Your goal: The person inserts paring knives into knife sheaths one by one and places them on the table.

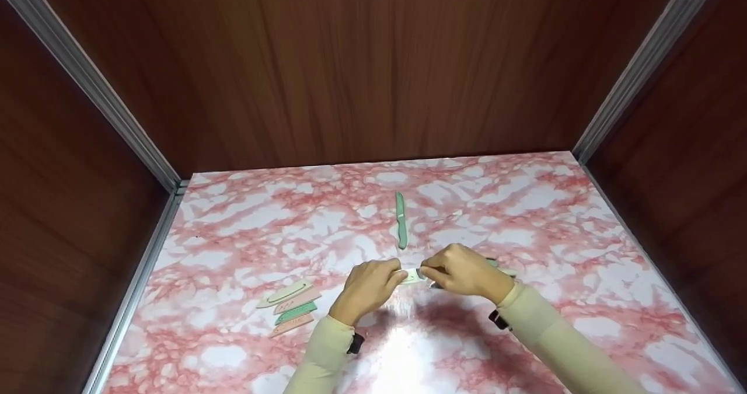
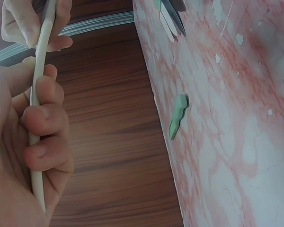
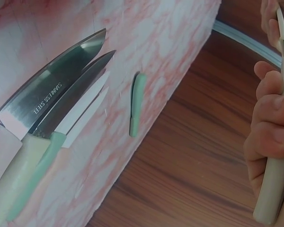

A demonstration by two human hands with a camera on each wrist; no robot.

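Between the hands, over the table, is a cream knife point(image 3: 273, 189), its blade inside a cream blade sheath point(image 1: 412, 276). The left hand point(image 1: 370, 286) wraps its fingers round the sheath, which appears edge-on as a thin strip in the left wrist view. My right hand point(image 1: 464, 271) grips the knife's handle, with curled fingers visible in the right wrist view. Beyond both hands a green knife point(image 1: 401, 225) lies in its green sheath. Several bare-bladed knives point(image 3: 52, 90) with pink, cream and green handles lie side by side, mostly hidden behind the right hand in the head view.
Left of the hands, several loose sheaths lie in a row: a cream sheath point(image 1: 289, 293), a pink one, a green sheath point(image 1: 296, 312) and another pink one. The marbled red and white table point(image 1: 233, 254) is bounded by brown wood panels point(image 1: 373, 73) and metal rails.
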